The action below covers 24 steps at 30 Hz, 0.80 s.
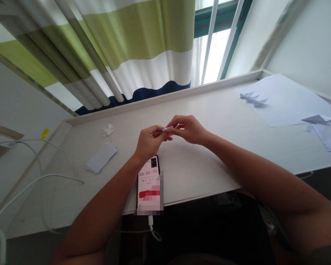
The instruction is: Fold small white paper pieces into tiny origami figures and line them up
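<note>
Both hands meet above the middle of the white desk (pixel 198 165), pinching one small folded piece of white paper (pixel 167 129). My left hand (pixel 149 141) is closed on its left side, thumb and fingers pressed together. My right hand (pixel 189 129) grips it from the right with thumb and fingertips. Most of the paper is hidden by the fingers, so its full shape cannot be made out. Just below my left hand lies a phone (pixel 149 184) with a timer on its screen, partly covered by my left wrist.
Left on the desk are a stack of paper slips (pixel 101 157), a crumpled paper bit (pixel 108 130) and a white cable (pixel 41 177). At right, several folded paper shapes (pixel 253 99) rest on a large paper sheet (pixel 289 97), near more papers (pixel 327 136). A curtain (pixel 143 36) hangs behind.
</note>
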Each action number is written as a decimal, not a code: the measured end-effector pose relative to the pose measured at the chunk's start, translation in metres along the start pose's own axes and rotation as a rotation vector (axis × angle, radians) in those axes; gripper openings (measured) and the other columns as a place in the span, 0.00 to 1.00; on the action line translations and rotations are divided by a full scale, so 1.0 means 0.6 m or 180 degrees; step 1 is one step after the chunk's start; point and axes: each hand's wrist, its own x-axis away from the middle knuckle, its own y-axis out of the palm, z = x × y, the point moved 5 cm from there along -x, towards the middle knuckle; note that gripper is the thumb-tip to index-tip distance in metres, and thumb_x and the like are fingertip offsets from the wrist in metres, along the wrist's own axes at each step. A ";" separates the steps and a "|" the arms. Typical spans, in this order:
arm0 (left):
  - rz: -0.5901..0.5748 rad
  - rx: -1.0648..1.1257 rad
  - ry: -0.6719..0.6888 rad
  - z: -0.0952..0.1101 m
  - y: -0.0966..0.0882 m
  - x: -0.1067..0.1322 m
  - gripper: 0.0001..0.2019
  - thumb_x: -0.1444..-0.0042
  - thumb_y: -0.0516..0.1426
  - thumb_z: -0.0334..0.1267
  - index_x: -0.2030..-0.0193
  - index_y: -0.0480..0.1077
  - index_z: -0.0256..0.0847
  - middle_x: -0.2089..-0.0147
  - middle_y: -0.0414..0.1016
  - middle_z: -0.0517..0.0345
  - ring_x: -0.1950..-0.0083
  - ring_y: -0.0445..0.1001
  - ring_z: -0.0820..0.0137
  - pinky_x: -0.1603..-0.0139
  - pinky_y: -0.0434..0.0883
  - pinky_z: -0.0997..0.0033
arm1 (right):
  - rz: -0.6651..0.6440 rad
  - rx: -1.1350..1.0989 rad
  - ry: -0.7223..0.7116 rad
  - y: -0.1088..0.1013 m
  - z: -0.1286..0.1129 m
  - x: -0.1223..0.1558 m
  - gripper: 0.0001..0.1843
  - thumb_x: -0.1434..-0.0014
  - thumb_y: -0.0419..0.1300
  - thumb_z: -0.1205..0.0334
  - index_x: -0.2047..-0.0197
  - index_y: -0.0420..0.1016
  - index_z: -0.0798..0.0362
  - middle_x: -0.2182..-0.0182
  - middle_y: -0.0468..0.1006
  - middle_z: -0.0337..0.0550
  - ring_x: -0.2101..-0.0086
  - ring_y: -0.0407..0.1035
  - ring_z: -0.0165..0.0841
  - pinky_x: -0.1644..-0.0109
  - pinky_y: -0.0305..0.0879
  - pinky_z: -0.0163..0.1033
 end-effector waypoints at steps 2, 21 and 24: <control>0.0023 0.0005 -0.0016 0.000 -0.001 0.000 0.20 0.44 0.75 0.53 0.58 0.83 0.38 0.63 0.88 0.49 0.61 0.89 0.58 0.54 0.86 0.55 | -0.0017 -0.0059 -0.0010 0.000 0.001 0.000 0.19 0.40 0.76 0.44 0.64 0.85 0.52 0.66 0.85 0.45 0.64 0.80 0.37 0.56 0.77 0.47; -0.0713 0.0094 -0.0415 -0.009 0.014 0.000 0.21 0.41 0.72 0.56 0.60 0.83 0.36 0.63 0.88 0.46 0.63 0.89 0.60 0.57 0.83 0.61 | -0.0304 -0.0212 0.0249 0.001 0.021 -0.002 0.26 0.37 0.72 0.38 0.66 0.81 0.56 0.77 0.79 0.39 0.78 0.69 0.28 0.75 0.65 0.35; -0.0450 0.0191 -0.0424 -0.008 0.007 -0.003 0.22 0.43 0.73 0.57 0.60 0.83 0.36 0.62 0.89 0.45 0.62 0.89 0.60 0.56 0.84 0.61 | -0.0334 -0.0170 0.0316 0.002 0.022 -0.001 0.30 0.33 0.67 0.34 0.68 0.77 0.55 0.77 0.79 0.41 0.77 0.73 0.29 0.73 0.68 0.35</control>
